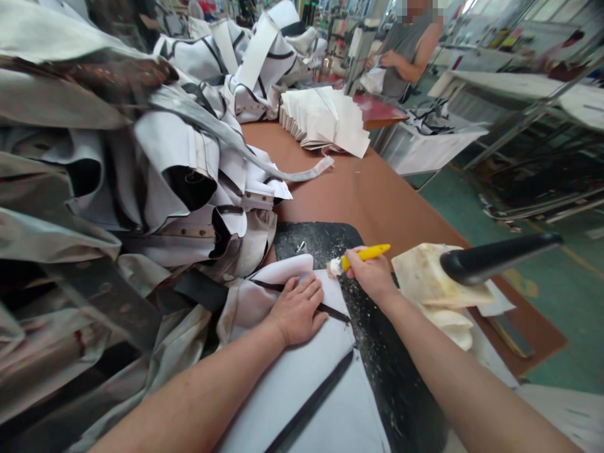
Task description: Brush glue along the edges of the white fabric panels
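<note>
My right hand (370,275) grips a yellow-handled paintbrush (372,251). The brush's pale bristle end meets the far right edge of a white fabric piece (306,390) crossed by black strips. My left hand (298,309) lies flat on that fabric, fingers stretched out, beside a folded-over part. Beneath the fabric is a black board (377,377) speckled with white residue. To the right of my right hand, a black handle-like object (500,258) rests over a stained cream block (418,270); what it belongs to is hidden.
Piled white and grey fabric pieces (179,151) crowd the left side. A stack of white sheets (325,119) sits farther back on the brown table (330,189). Another person (408,56) stands beyond it, near a white bin (419,151). Metal racks (528,119) stand at right.
</note>
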Action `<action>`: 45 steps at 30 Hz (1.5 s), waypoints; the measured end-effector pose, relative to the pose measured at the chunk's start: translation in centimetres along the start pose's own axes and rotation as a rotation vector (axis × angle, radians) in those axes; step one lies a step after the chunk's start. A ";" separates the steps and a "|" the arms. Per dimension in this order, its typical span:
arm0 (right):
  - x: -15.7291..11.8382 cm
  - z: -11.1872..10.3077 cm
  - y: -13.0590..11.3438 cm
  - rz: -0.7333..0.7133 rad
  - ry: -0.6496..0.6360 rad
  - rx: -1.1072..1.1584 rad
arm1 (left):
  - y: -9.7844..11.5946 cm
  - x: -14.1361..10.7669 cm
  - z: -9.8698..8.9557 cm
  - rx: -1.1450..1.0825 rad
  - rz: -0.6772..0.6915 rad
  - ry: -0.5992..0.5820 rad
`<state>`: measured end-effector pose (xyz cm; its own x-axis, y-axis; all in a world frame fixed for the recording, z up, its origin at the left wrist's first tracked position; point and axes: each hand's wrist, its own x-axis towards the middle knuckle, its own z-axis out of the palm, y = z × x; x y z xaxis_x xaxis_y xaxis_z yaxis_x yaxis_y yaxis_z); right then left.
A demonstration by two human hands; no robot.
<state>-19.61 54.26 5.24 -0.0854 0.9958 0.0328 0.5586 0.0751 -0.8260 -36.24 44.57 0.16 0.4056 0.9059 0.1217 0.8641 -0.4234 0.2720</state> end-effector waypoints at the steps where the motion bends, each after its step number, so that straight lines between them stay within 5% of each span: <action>1: 0.7 0.4 0.0 0.007 0.037 0.031 | 0.0 0.0 0.0 0.002 0.003 0.000; 4: -0.3 0.2 0.1 0.040 0.040 0.027 | -0.1 0.0 0.0 0.000 0.009 -0.002; 11: -8.7 -3.5 0.7 0.124 -0.256 -0.113 | -0.2 -0.2 0.3 -0.015 0.010 0.016; 21: -6.5 -2.0 1.5 0.070 0.050 0.012 | 0.2 -0.1 0.5 0.025 0.019 0.034; 29: -13.0 -3.5 1.9 0.255 -0.108 -0.052 | 0.2 0.0 0.5 0.028 0.003 -0.018; 34: -12.6 -4.1 1.2 0.178 -0.034 -0.039 | 3.3 -0.6 -2.2 0.033 -0.003 -0.078; 38: -11.2 -3.0 1.6 0.061 0.070 0.011 | 7.2 -3.2 -4.2 -0.108 0.071 -0.433; 40: -12.8 -2.8 2.2 0.089 0.038 -0.004 | 8.1 -4.6 -3.9 -0.151 0.058 -0.520; 45: -20.2 -4.3 3.5 0.211 -0.071 -0.070 | 7.9 -6.3 -2.1 -0.148 0.034 -0.415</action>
<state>-12.38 34.59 4.06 -0.0169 0.9838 -0.1782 0.6261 -0.1286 -0.7691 -32.58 35.48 3.54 0.5441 0.8001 -0.2524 0.8086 -0.4198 0.4123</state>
